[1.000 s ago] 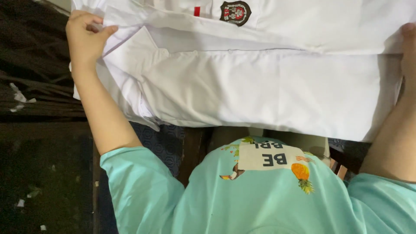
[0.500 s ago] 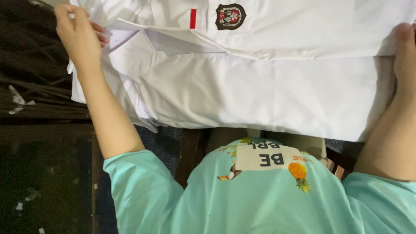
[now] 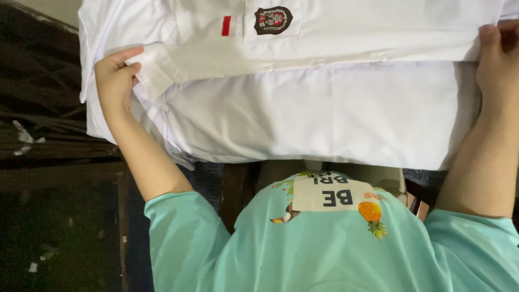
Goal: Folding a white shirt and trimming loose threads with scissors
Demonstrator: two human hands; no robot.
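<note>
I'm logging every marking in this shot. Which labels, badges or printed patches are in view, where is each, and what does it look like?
Emblem badge: top centre on the white shirt, shield-shaped, dark with red and white.
Red tab: just left of the badge, small upright red rectangle.
Printed patch: on the wearer's mint T-shirt, pale rectangle with dark lettering, orange pineapple beside it.
</note>
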